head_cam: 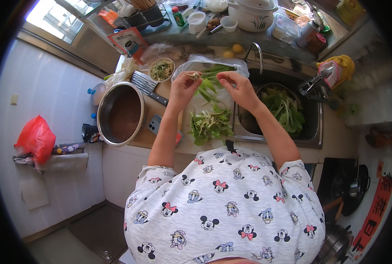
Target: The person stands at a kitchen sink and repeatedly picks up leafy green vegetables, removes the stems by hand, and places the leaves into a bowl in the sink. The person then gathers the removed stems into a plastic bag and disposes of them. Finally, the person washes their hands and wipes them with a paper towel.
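My left hand (184, 86) pinches a small pale vegetable root end (194, 76) between thumb and fingertips, above the counter. To its right, my right hand (237, 86) has thumb and fingers apart, with nothing seen between them. Below and between the hands lie loose green leaves (207, 90), and long green stalks (220, 70) rest in a clear plastic bag (196, 61) behind them. A pile of leafy trimmings (211, 126) lies nearer my body. Leafy greens (281, 110) fill a round vessel in the steel sink (317, 132) at the right.
At the left stand a steel pot (120, 114) with brown contents and a bowl of chopped food (162, 70). A cleaver (148, 86) and a phone (155, 123) lie on the board. The faucet (260, 56) rises behind the sink; a lidded pot (252, 16) sits on the ledge.
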### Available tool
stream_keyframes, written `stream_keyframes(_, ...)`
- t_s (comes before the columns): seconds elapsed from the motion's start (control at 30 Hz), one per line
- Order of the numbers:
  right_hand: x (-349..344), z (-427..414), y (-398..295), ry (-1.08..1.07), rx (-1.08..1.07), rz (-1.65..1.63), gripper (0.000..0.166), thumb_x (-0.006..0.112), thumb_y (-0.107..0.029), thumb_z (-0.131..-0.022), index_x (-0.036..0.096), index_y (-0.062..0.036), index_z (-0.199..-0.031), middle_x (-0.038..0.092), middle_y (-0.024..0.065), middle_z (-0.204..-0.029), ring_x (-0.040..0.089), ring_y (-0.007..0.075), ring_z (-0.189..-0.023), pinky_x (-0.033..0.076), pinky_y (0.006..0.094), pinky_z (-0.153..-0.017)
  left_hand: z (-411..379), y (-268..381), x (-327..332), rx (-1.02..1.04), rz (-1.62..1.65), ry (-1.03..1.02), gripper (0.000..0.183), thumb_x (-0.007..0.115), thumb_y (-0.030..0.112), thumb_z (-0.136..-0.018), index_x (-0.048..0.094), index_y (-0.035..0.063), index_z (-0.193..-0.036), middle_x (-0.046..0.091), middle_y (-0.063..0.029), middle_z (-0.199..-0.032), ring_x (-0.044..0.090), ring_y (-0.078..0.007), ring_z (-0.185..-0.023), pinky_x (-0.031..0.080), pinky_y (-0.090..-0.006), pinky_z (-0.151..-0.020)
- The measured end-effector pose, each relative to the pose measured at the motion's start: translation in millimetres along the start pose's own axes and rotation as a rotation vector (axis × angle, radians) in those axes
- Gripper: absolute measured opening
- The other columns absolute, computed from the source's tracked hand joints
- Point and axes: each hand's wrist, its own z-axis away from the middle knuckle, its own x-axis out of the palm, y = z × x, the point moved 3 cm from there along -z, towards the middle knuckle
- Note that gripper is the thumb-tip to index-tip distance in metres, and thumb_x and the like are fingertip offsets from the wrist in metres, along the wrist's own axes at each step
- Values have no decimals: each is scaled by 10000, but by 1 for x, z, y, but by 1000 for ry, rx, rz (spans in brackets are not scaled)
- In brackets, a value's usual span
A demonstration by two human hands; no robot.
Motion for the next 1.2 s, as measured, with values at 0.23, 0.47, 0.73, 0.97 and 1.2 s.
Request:
stream_keyframes(0.23,21,12,-54,-65,-219,16,485,672,-133,-854,492,-34,-1293,637,119,-1107,626,187,-952,481,307,-855,23,37,9,-127,511,-115,226,641,134,-904,610,9,-1090,637,-31,-918,583,-67,-772,485,-213,-688)
stream_keyframes(0.47,8,29,-54,-93,-141,35,434,675,-129,-817,517,4,-1199,622,207,-1064,609,349,-995,473,375,-847,35,65,25,11,389,55,191,641,138,-906,578,15,-1039,614,-15,-889,572,-52,-780,470,-194,-646)
stream_keyframes(0.73,0,47,-60,-84,-108,96,290,579,-148,-891,543,4,-1136,625,213,-1028,597,389,-953,477,387,-800,45,74,36,-57,505,36,180,658,116,-887,592,18,-1023,622,-3,-814,558,-53,-689,461,-193,-615)
stream_keyframes(0.97,6,59,-61,-131,-73,-16,215,516,-154,-955,546,8,-1093,633,152,-920,610,247,-817,479,348,-734,51,57,41,-101,446,-60,117,656,108,-888,623,10,-943,629,-9,-831,551,-55,-654,456,-203,-611)
stream_keyframes(1.2,2,70,-40,-125,88,-67,217,525,-177,-945,573,1,-1061,647,185,-930,638,330,-861,480,382,-760,55,85,53,409,-432,-3,105,634,138,-890,613,37,-908,590,-52,-781,566,-139,-646,449,-271,-594)
